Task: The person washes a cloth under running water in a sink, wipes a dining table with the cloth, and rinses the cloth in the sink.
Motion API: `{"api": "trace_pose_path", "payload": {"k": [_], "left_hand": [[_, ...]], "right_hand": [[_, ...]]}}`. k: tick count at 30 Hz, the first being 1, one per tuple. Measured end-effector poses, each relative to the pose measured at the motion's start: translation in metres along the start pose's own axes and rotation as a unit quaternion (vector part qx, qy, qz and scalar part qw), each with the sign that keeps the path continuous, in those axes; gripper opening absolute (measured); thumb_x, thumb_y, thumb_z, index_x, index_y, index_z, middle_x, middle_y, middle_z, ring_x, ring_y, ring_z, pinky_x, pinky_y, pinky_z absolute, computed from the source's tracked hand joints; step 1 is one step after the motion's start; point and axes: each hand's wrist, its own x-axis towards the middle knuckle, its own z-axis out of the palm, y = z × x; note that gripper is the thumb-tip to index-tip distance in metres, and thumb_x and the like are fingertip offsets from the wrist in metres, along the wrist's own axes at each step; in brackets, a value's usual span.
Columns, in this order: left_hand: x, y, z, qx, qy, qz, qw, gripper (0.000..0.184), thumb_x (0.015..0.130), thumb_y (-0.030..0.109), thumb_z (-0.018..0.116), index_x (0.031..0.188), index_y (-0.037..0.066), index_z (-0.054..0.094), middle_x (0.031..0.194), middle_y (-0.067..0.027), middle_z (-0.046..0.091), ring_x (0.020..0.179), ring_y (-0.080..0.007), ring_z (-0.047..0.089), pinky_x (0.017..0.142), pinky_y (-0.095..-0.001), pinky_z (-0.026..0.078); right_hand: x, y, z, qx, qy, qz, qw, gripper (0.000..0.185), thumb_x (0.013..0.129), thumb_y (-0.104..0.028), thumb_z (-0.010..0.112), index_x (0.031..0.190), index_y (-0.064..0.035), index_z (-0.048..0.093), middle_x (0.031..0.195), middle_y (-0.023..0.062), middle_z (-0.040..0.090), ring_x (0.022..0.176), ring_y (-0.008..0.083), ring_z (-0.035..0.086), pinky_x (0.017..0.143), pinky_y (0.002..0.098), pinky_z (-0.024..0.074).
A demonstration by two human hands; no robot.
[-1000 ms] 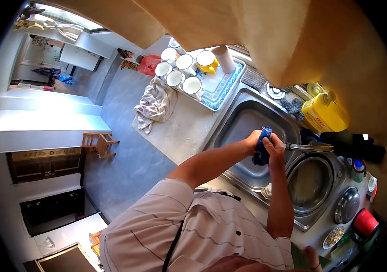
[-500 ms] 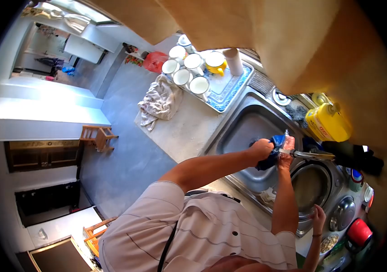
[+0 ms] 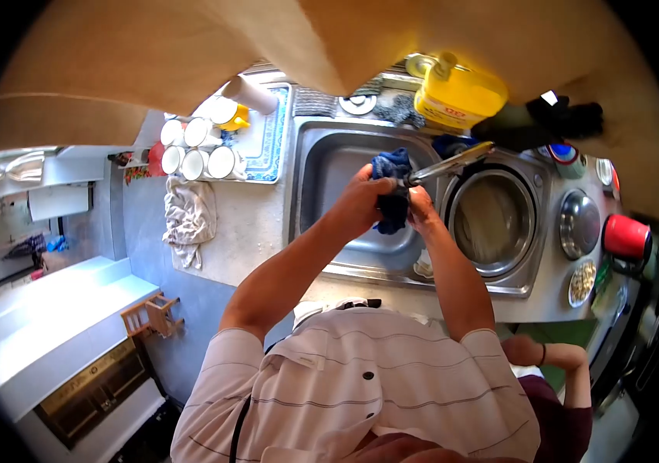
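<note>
Over the left basin of the steel sink (image 3: 304, 166), a bunched, dark blue cloth (image 3: 392, 174) is held beneath the metal faucet (image 3: 453, 163). My left hand (image 3: 360, 202) is closed around the cloth's left side, thumb across it. My right hand (image 3: 422, 210) presses against its right side with curled fingers, which are partly hidden by the faucet and cloth. Whether water is running cannot be made out.
A round metal basin (image 3: 532, 224) sits in the right bowl. Mugs (image 3: 221, 163) stand on a blue-patterned tray (image 3: 274, 166) by a crumpled rag (image 3: 190, 208). A yellow jug (image 3: 461, 96) is behind the faucet. Another person's arm (image 3: 565, 355) is at my right.
The view has turned, bringing the sink upright before me. My right hand, earlier spread under the faucet beside the cloth, now has its fingers curled against the cloth.
</note>
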Motion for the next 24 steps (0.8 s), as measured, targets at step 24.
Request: {"api": "trace_pose_path", "payload": {"k": [24], "left_hand": [[0.004,0.002,0.003,0.028,0.005,-0.039,0.999,0.035,0.093,0.018,0.059,0.122,-0.001,0.06,0.111,-0.0138,0.068,0.1,-0.0269,0.068,0.092,-0.0419,0.055]], "right_hand": [[0.008,0.031,-0.004,0.047,0.0,-0.068,0.997,0.051,0.097,-0.032,0.06,0.14,-0.0066,0.048,0.127,0.0104,0.062,0.114,0.0176,0.061,0.099,0.0325,0.0479]]}}
